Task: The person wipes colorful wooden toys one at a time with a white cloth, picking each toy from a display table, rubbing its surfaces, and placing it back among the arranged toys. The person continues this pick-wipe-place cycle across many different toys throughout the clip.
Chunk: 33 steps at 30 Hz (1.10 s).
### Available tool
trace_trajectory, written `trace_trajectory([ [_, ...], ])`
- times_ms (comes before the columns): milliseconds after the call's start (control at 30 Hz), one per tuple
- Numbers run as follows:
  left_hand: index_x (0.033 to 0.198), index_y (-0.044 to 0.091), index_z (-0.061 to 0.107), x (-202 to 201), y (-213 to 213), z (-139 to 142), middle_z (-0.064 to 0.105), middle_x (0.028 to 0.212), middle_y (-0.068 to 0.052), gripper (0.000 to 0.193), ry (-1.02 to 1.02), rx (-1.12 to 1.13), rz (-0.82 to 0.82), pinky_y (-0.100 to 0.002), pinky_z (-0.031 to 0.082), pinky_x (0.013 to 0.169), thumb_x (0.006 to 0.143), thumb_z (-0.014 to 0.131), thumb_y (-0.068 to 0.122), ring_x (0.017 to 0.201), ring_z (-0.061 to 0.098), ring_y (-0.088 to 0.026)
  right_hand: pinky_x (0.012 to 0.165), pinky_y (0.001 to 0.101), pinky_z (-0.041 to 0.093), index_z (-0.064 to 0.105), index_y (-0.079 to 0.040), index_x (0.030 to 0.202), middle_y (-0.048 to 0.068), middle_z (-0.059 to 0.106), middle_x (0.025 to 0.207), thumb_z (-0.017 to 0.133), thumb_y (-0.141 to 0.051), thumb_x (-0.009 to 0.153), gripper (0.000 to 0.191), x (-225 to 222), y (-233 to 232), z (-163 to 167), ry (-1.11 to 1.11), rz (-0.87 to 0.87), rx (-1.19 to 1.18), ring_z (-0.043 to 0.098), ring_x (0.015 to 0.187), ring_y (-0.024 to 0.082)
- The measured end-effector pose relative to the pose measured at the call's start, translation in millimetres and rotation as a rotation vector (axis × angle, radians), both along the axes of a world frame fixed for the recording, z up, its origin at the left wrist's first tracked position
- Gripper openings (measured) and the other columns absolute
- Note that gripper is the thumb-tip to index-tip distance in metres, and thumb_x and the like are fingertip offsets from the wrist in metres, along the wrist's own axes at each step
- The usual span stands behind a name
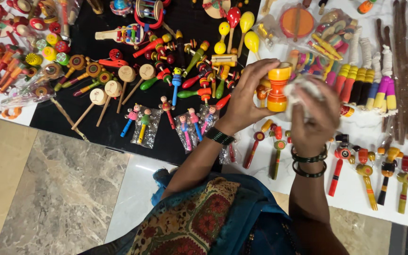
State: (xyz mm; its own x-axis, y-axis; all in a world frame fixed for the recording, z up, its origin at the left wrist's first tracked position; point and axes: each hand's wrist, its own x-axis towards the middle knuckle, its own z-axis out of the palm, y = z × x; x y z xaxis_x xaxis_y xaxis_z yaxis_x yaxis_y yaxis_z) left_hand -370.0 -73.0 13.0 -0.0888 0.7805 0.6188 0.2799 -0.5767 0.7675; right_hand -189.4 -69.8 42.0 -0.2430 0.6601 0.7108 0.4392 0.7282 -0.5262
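Observation:
My left hand (246, 97) grips an orange and yellow hourglass-shaped wooden toy (278, 88), held upright above the table's edge. Pressed against the toy's right side is a white cloth (303, 92), bunched in my right hand (313, 115). Both wrists carry dark green bangles. Under my hands lie wooden rattles (277, 151) with red, yellow and green heads on the white table (355, 189).
A black table (95, 123) on the left holds several painted wooden toys, stick rattles (105, 97), small wrapped dolls (142, 125) and yellow maracas (246, 28). The white table on the right carries skipping-rope handles (364, 85) and brown sticks (400, 71). Marble floor (57, 198) lies below.

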Motion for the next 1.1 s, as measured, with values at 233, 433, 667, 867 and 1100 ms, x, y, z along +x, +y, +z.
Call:
trace_trajectory([
  [233, 0.15, 0.015, 0.047, -6.4, -6.2, 11.4, 0.048, 0.149, -0.01, 0.093, 0.025, 0.012, 0.027, -0.037, 0.049, 0.119, 0.069, 0.093, 0.007, 0.142, 0.05, -0.029, 0.103, 0.0354, 0.056, 0.077, -0.009, 0.115, 0.01, 0.068, 0.129, 0.064, 0.016, 0.092, 0.037, -1.2, 1.8, 21.0, -0.051, 0.05, 0.016, 0.068, 0.122, 0.024],
  [433, 0.15, 0.016, 0.048, 4.3, -15.4, 16.1, 0.046, 0.15, -0.009, 0.089, -0.019, -0.024, -0.074, -0.031, 0.057, 0.11, 0.073, 0.09, 0.001, 0.137, 0.052, -0.025, 0.102, 0.0339, 0.054, 0.075, -0.003, 0.128, 0.023, 0.061, 0.148, 0.062, 0.016, 0.097, 0.039, -3.3, 2.0, 11.2, -0.012, 0.052, 0.021, 0.065, 0.136, 0.033],
  [667, 0.148, 0.015, 0.047, -7.4, -25.0, 24.1, 0.049, 0.144, -0.01, 0.092, 0.052, 0.036, 0.041, -0.038, 0.05, 0.116, 0.069, 0.093, 0.005, 0.138, 0.051, -0.028, 0.105, 0.0335, 0.055, 0.075, -0.006, 0.126, 0.024, 0.057, 0.152, 0.055, 0.014, 0.099, 0.04, 4.1, 7.5, 16.1, 0.062, 0.021, 0.013, 0.062, 0.139, 0.032],
  [867, 0.148, 0.017, 0.049, 1.3, -26.0, 21.2, 0.051, 0.137, -0.009, 0.09, 0.096, 0.043, 0.142, -0.037, 0.051, 0.112, 0.071, 0.095, 0.007, 0.131, 0.056, -0.027, 0.116, 0.0385, 0.049, 0.076, -0.003, 0.119, 0.022, 0.063, 0.142, 0.058, 0.01, 0.097, 0.031, -10.4, -12.3, -2.2, -0.005, 0.167, -0.063, 0.063, 0.135, 0.03],
  [1100, 0.147, 0.009, 0.046, -4.2, -11.3, -9.3, 0.054, 0.127, -0.008, 0.104, -0.149, -0.25, 0.187, -0.031, 0.062, 0.087, 0.061, 0.103, 0.021, 0.102, 0.064, -0.018, 0.119, 0.0355, 0.045, 0.071, -0.003, 0.129, 0.015, 0.065, 0.14, 0.049, 0.009, 0.102, 0.037, 0.6, 9.2, -30.8, 0.187, 0.156, -0.251, 0.059, 0.138, 0.023],
])
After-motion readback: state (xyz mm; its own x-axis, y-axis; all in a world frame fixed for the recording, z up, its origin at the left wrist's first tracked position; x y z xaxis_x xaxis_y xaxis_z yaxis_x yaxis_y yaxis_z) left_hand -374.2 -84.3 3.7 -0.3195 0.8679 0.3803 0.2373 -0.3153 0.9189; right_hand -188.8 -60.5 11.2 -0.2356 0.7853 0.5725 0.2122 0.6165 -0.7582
